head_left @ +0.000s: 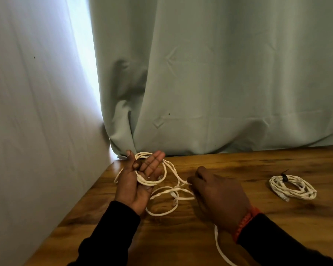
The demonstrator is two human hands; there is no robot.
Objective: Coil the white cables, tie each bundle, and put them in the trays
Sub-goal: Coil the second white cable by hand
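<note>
My left hand [136, 181] is turned palm up above the wooden table [229, 223], with several loops of a white cable [152, 182] lying across the palm and the thumb pressing on them. The fingers point away, straight. The rest of that cable trails in loose loops [165, 203] on the table. My right hand [217, 196] is palm down just to the right, its fingertips pinching a strand of the loose cable. A tail of cable [219, 248] runs under the right wrist toward the near edge. A second white cable bundle [292, 187], coiled and tied with a dark tie, lies at the right.
A pale green curtain [219, 83] hangs along the table's far edge. A white wall [37, 112] closes the left side. No tray shows in this view.
</note>
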